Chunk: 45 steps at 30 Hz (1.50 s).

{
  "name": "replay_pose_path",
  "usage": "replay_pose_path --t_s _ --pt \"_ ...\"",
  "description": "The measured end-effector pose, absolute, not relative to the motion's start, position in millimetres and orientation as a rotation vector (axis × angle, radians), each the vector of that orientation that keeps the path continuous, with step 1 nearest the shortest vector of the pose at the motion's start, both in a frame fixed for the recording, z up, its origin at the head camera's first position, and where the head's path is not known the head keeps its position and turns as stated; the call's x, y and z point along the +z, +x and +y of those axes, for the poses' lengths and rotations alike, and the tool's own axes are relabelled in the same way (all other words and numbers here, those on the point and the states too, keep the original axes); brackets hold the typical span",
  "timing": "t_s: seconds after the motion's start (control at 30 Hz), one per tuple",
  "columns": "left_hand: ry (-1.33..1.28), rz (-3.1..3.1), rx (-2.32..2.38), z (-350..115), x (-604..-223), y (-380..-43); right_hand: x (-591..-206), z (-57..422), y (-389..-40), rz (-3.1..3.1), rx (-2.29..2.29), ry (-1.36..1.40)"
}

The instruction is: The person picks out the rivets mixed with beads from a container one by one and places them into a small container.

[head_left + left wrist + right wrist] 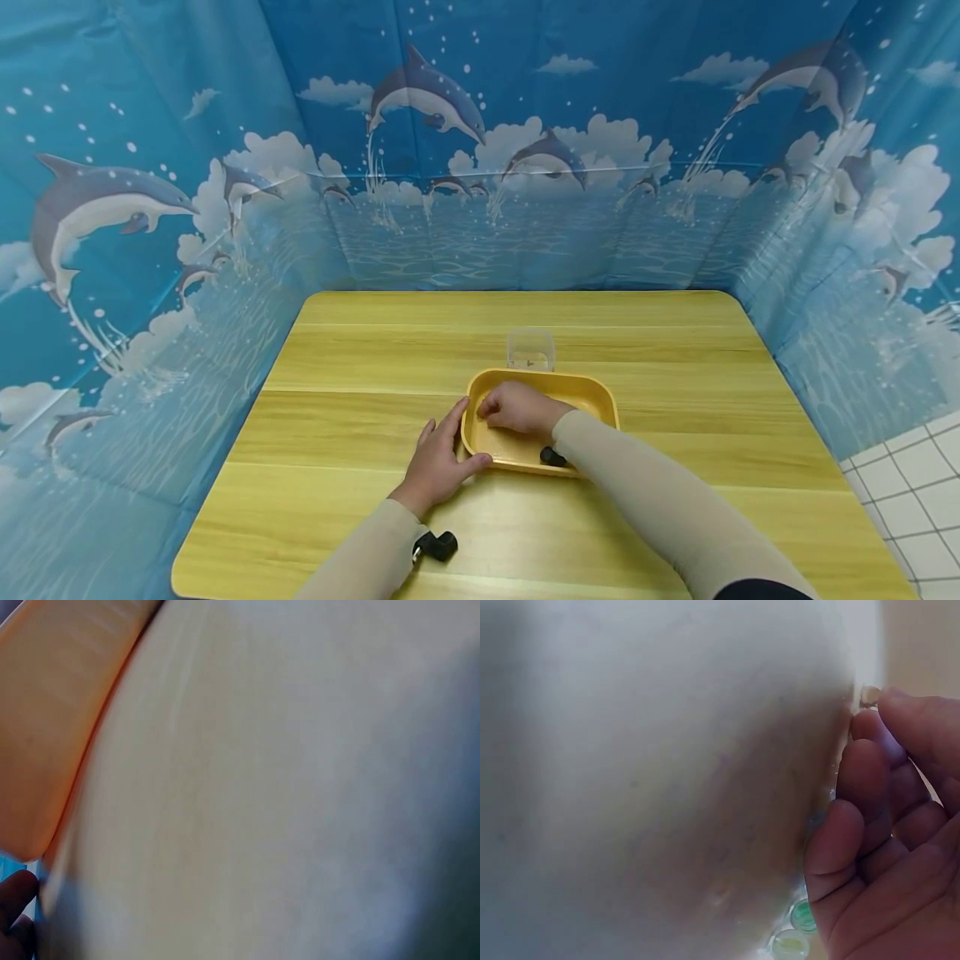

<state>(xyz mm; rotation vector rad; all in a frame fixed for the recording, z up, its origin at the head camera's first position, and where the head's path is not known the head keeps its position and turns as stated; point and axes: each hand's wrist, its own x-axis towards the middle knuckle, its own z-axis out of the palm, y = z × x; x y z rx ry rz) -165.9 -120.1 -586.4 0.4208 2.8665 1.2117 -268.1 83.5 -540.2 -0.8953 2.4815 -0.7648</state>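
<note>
Yellow tray point(517, 465) sat on the table point(360, 358), my left hand point(438, 467) braced at its corner, fingers extended. Inside it, my right hand point(528, 410) pinched a small tan piece point(871, 695) right at the tips; so shallow a grip risked a slip, and left-hand pressure could shift the tray.

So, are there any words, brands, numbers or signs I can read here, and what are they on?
None that I can read.
The curtain shows only pictures.
The yellow tray shows no lettering.
Any marks on the small round pieces are too small and blurred to read.
</note>
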Motion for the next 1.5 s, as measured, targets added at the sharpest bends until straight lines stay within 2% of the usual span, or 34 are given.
replay_pose_path --t_s 1.5 --pt "0.42 2.863 1.197 -119.2 -585.4 -166.3 -549.1 74.2 -270.5 2.572 -0.664 -1.004"
